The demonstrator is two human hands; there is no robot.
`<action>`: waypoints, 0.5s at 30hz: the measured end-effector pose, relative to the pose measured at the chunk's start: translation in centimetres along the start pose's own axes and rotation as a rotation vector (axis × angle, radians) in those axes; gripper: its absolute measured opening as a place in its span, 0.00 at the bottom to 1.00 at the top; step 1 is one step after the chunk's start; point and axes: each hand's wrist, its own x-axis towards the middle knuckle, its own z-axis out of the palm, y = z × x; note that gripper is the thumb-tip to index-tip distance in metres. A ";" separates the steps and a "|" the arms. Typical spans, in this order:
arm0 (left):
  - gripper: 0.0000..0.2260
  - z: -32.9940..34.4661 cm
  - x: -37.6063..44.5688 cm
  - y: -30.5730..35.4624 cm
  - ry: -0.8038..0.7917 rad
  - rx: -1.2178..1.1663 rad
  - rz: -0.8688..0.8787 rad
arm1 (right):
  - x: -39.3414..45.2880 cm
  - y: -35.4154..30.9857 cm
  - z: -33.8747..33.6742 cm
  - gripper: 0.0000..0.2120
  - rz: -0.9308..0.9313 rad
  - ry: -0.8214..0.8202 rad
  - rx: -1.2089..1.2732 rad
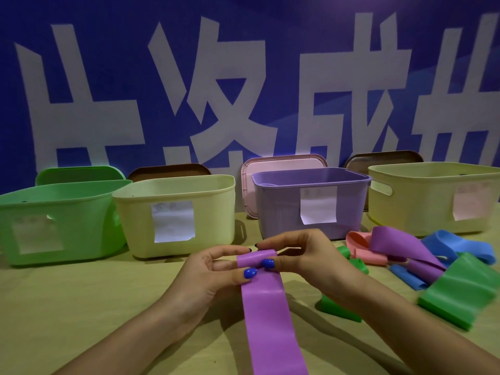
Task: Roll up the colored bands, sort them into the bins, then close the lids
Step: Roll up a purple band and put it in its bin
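Note:
A purple band (pixel 267 315) runs from the bottom edge up to the middle of the table, its far end curled into a small roll. My left hand (pixel 213 272) and my right hand (pixel 300 258) pinch that roll from either side, thumbs on top. Behind stand four open bins: green (pixel 54 228), pale yellow (pixel 205 212), purple (pixel 281 212) and another pale yellow (pixel 422 201). Loose bands lie at the right: pink (pixel 359 249), purple (pixel 397 246), blue (pixel 460 246) and green (pixel 465 293).
Lids lean upright behind the bins against a blue banner wall: green (pixel 81 174), brown (pixel 167 171), pink (pixel 284 162) and brown (pixel 384 158). White paper labels hang on the bin fronts. A green band (pixel 338 311) lies under my right forearm.

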 end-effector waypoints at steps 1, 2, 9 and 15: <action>0.16 0.1 0.0 0.1 -0.007 -0.064 -0.014 | 0.0 0.0 0.0 0.11 -0.005 0.001 0.000; 0.14 0.1 0.1 0.1 -0.005 -0.121 -0.025 | -0.1 -0.1 0.0 0.11 -0.012 -0.004 0.008; 0.13 -0.6 0.5 0.0 0.103 -0.008 0.089 | 0.0 0.1 0.0 0.15 0.025 -0.099 0.146; 0.19 -0.5 0.3 -0.2 0.094 0.112 0.121 | 0.0 0.1 0.1 0.07 0.090 -0.062 0.191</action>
